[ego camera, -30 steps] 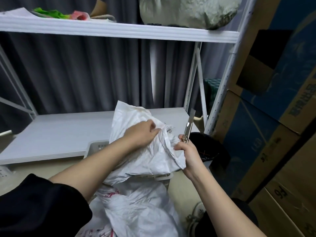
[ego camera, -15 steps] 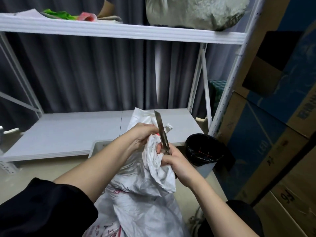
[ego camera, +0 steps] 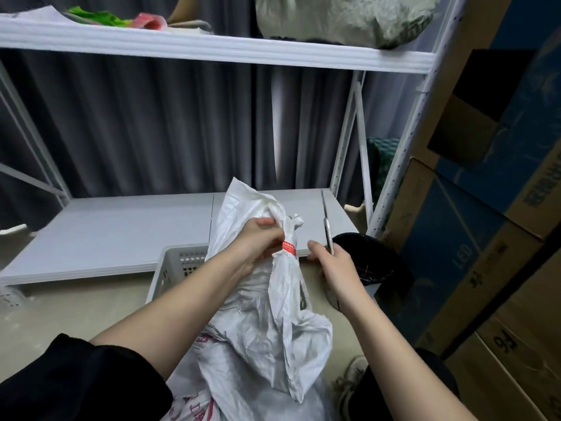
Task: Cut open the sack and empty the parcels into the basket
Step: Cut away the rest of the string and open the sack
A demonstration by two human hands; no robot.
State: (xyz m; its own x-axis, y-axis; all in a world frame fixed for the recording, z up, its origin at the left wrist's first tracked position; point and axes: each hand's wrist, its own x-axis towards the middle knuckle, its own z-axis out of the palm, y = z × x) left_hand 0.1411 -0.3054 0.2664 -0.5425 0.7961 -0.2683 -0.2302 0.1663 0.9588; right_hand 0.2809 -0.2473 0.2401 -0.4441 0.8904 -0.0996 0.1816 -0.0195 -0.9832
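A white woven sack [ego camera: 267, 338] stands in front of me, its neck bunched and bound by a red tie [ego camera: 289, 248]. My left hand [ego camera: 258, 241] grips the gathered neck just left of the tie. My right hand [ego camera: 329, 258] holds a utility knife [ego camera: 327, 227] with the blade pointing up, a little to the right of the tie and apart from it. Behind the sack sits a grey perforated basket [ego camera: 176, 265], mostly hidden by the sack and my left arm. No parcels are visible.
A white shelf rack stands ahead, its low shelf [ego camera: 121, 229] just behind the basket. A black-lined bin [ego camera: 373, 262] sits right of the sack. Stacked cardboard boxes [ego camera: 485, 238] line the right side. My shoe [ego camera: 349, 381] is at the bottom right.
My right hand has pulled the knife away to the right of the sack neck. The bunched neck now shows its red tie, with my left hand gripping beside it.
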